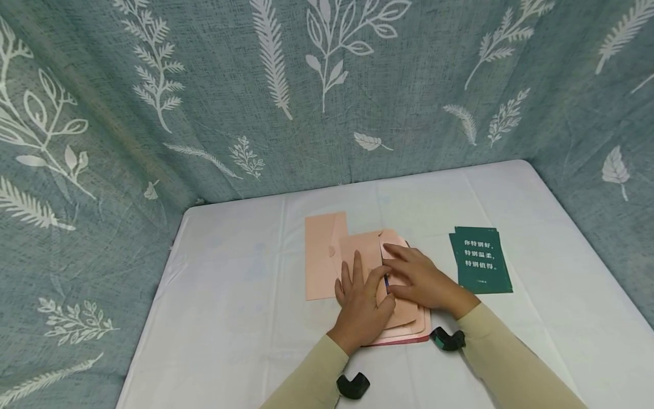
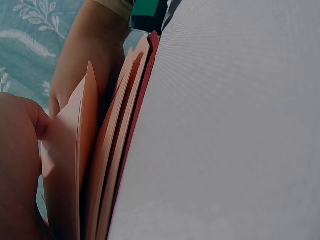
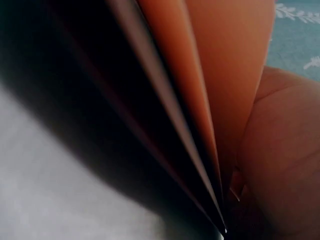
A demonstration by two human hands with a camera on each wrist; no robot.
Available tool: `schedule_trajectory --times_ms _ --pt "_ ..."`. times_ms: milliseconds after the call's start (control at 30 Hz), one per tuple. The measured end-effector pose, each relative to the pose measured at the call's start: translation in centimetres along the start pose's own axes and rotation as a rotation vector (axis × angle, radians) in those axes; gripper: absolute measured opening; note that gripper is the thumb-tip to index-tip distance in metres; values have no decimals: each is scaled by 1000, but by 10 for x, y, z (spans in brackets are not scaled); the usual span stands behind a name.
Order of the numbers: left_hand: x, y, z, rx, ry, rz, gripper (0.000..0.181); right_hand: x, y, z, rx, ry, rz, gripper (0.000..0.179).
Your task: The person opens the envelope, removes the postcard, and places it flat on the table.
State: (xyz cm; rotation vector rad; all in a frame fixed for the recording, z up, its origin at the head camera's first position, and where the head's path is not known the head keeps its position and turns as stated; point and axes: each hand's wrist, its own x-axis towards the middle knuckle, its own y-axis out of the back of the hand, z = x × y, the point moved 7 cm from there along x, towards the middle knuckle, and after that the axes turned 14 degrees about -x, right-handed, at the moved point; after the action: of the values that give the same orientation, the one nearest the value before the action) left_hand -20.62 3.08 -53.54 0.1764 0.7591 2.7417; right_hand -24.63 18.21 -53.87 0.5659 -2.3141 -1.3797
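A light pink envelope [image 1: 357, 244] lies at an angle on top of a stack of pink envelopes [image 1: 426, 326], with a red edge at the bottom. My left hand [image 1: 364, 309] rests on the top envelope, fingers spread, its thumb near the lower right. From the right, my right hand [image 1: 426, 279] touches the envelope's flap side with extended fingers. A narrow dark blue strip shows between the hands; what it belongs to is hidden. In the left wrist view, the top envelope [image 2: 65, 155] stands lifted off the stack at its near edge.
Another pink envelope [image 1: 318, 258] lies partly under the stack's left side. Green cards [image 1: 482, 272] with white writing lie overlapped to the right. A white cloth [image 1: 230, 295] covers the table, and a leaf-patterned curtain [image 1: 214, 102] hangs behind it.
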Motion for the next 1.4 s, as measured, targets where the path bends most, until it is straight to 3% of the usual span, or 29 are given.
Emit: schedule_trajectory --times_ms 467,1400 --pt "-1 1 1 7 1 -14 59 -2 -4 -1 -70 -9 -24 57" --pt "-1 2 2 -4 16 -15 57 -8 -5 0 -53 -83 -56 60"
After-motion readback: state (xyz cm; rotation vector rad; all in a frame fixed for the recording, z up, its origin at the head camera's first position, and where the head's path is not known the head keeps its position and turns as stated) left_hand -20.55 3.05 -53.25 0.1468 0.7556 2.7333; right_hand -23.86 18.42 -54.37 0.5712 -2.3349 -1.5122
